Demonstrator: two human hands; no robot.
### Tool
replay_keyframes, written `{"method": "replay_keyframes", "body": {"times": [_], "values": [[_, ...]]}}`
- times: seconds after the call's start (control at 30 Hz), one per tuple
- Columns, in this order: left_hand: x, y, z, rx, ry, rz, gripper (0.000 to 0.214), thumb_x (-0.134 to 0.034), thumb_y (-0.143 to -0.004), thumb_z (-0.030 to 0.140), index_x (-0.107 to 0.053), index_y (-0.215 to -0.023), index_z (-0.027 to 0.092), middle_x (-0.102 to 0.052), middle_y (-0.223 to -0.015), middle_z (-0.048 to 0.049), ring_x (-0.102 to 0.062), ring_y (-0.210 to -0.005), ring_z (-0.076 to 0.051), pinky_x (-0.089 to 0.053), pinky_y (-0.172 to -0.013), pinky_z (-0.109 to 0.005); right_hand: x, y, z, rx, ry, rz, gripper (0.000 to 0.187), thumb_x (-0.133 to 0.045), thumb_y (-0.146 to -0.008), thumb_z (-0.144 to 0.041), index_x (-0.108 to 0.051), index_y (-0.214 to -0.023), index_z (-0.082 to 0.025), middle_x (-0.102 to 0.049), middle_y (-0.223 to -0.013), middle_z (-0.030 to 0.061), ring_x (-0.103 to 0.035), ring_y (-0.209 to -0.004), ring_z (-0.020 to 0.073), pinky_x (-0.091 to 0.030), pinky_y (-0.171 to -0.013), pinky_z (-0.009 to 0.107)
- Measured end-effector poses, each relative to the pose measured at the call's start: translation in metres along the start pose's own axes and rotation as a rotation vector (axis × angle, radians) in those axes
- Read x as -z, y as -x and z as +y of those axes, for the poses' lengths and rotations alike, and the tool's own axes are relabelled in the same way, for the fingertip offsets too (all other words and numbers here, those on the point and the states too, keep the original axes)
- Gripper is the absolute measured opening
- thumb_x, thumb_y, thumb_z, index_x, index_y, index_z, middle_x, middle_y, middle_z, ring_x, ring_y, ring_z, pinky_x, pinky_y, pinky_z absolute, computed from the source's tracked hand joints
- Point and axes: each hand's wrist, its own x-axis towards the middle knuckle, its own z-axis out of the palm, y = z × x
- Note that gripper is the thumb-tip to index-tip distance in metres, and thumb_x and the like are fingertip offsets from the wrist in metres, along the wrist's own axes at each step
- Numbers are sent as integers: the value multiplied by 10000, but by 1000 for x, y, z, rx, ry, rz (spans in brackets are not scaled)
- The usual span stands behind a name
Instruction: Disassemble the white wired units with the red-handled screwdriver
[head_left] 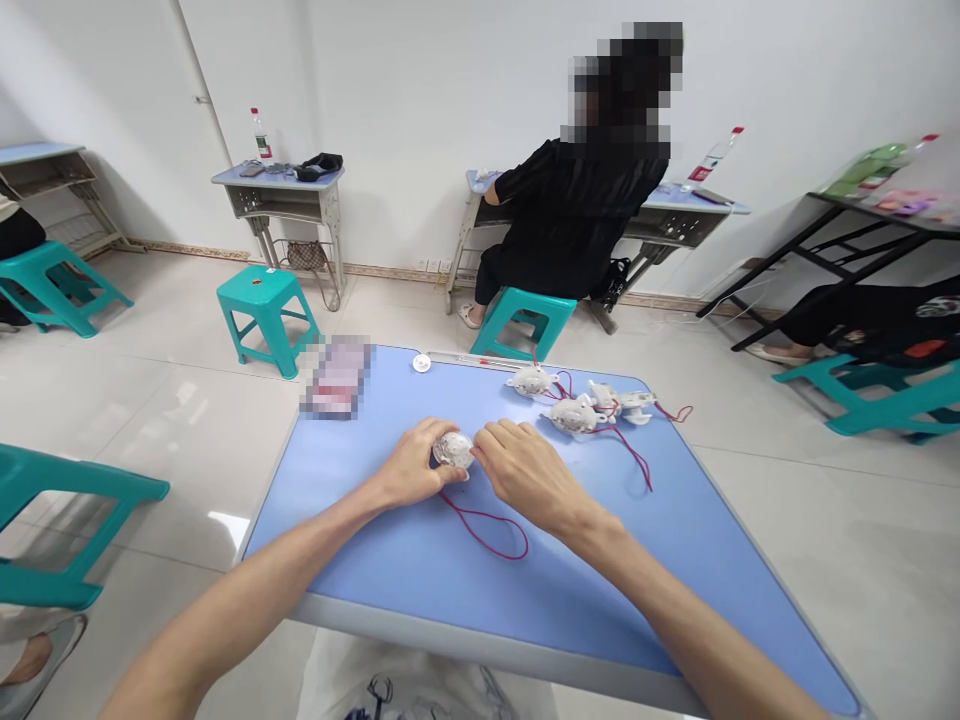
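Note:
My left hand (416, 462) is closed around a small, rounded, greyish-white ornament (453, 450), holding it just above the blue desk. A red cord loop (495, 548) trails from beneath this ornament onto the desktop. At the ornament's right edge, my right hand (525, 468) is closed in a pinch; whatever lies between its fingertips is hidden. Several similar whitish ornaments with red cords, including a nearer one (574, 415) and a farther one (531, 381), lie at the desk's far right.
On the blue desk (600, 600), a small white disc (421, 363) lies at the far edge and a pixelated phone-like rectangle (337, 378) at the far left. Green stools (262, 300) stand around. Ahead, a person in black (577, 215) sits at another desk.

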Motion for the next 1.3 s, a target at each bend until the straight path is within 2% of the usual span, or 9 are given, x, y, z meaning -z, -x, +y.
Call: {"method": "replay_keyframes", "body": {"times": [0.17, 0.4, 0.6, 0.83, 1.1, 1.3], "values": [[0, 0, 2, 0, -11, -4, 435, -748, -699, 204, -603, -1107, 166, -618, -1096, -74, -579, -1018, -243, -452, -919, -374, 2, -2, -3, 67, 74, 42, 246, -474, -785, 47, -564, -710, -169, -559, -689, 53, -420, -651, 206, -245, -612, 321], [2, 0, 3, 14, -9, -17, 433, -747, -697, 198, -605, -1105, 168, -616, -1092, -71, -579, -1000, -238, -456, -899, -364, 4, -1, 1, 147, 76, 58, 274, -444, -816, 58, -556, -706, -166, -548, -700, 59, -402, -650, 204, -263, -601, 322], [1, 0, 2, 27, 9, -14, 453, -765, -696, 219, -601, -1115, 163, -614, -1125, -78, -578, -1029, -246, -447, -934, -383, -4, 7, 8, 67, -141, 33, 236, -426, -887, 1, -613, -882, -145, -576, -760, 59, -461, -696, 200, -362, -632, 316], [1, -1, 1, 25, 23, -8, 466, -786, -676, 215, -599, -1099, 159, -615, -1129, -82, -582, -1041, -250, -448, -941, -379, -4, 9, 14, -25, -385, 44, 192, -438, -938, -105, -592, -1040, -157, -653, -880, 82, -581, -821, 217, -477, -711, 343], [1, -1, 2, 25, 31, -13, 459, -770, -686, 210, -604, -1111, 161, -618, -1116, -76, -588, -1024, -243, -454, -923, -370, -6, 11, 12, -65, -434, 49, 112, -488, -944, -186, -599, -966, -186, -670, -849, 70, -609, -766, 211, -487, -665, 345], [0, 0, 1, 21, 15, -15, 460, -763, -698, 233, -601, -1125, 179, -616, -1120, -68, -584, -1018, -238, -452, -917, -370, -7, 7, 13, -76, -469, 36, 146, -463, -967, -198, -598, -911, -201, -663, -812, 54, -612, -733, 193, -483, -654, 324]]}}
